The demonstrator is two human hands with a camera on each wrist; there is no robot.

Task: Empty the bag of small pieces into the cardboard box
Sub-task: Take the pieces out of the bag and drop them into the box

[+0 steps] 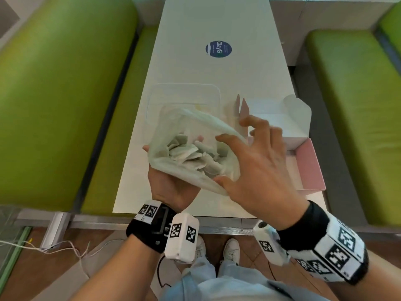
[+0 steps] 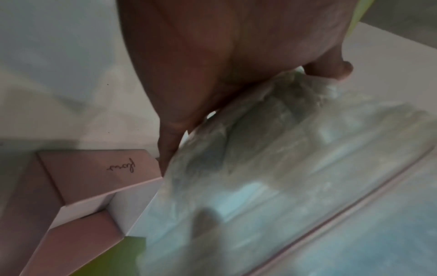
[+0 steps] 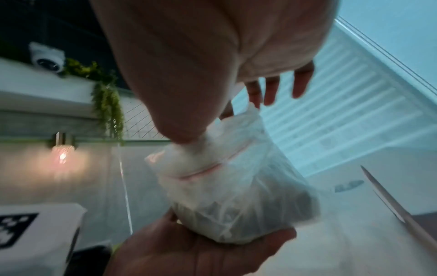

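A translucent plastic bag (image 1: 191, 135) holds several flat grey-white pieces (image 1: 191, 155) and hangs above the white table. My left hand (image 1: 169, 187) lies palm up under the bag, its fingers curled round the bottom. My right hand (image 1: 249, 166) pinches the bag's bunched edge between thumb and forefinger, with the other fingers spread. In the right wrist view the pinch sits on the crumpled top of the bag (image 3: 236, 186), and the left palm (image 3: 201, 252) cups it from below. The open pink-and-white cardboard box (image 1: 297, 140) stands on the table just to the right, lid raised.
A clear plastic container (image 1: 184, 92) stands on the table (image 1: 217, 25) right behind the bag. A round blue sticker (image 1: 218, 49) lies farther back. Green benches (image 1: 54, 105) flank the table on both sides. The pink box (image 2: 94, 168) shows beside my left hand.
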